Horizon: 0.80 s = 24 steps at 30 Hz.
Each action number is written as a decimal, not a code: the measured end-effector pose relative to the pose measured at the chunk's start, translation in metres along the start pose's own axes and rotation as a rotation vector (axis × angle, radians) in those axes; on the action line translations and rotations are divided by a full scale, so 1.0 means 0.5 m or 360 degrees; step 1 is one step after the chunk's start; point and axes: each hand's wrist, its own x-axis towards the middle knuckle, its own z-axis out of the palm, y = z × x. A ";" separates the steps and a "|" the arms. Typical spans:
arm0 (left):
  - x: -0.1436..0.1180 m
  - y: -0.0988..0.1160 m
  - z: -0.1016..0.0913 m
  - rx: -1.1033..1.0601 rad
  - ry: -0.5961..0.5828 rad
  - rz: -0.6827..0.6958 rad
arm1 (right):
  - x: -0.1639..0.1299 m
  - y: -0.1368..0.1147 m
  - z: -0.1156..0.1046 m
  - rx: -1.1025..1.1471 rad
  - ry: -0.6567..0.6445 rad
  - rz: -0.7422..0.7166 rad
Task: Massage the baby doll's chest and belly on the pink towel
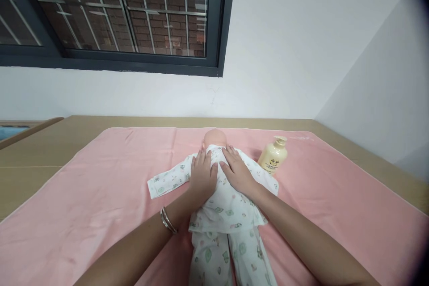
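Doll (pixel 231 208) under left hand (pixel 203 178), right hand (pixel 238 173), grip spread; roomy cloth (pixel 107 187), edge near head (pixel 215 136)

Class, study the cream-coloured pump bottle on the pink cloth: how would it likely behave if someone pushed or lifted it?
The cream-coloured pump bottle would probably tip if pushed near its raised pump head, being taller than wide. Its smooth-looking, rounded sides might feel slippery. Pushed low, it could drag the soft, creased pink cloth beneath it.
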 end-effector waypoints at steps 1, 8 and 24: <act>-0.002 0.002 -0.001 0.0006 0.0008 0.0004 | 0.000 0.001 0.001 -0.0001 0.0005 -0.0002; -0.007 0.007 -0.006 0.0008 0.0007 0.0013 | -0.001 -0.003 -0.001 -0.0026 -0.0016 0.0023; -0.043 0.011 -0.013 0.0038 0.0012 0.0427 | 0.011 0.009 -0.002 0.0032 -0.0002 0.0138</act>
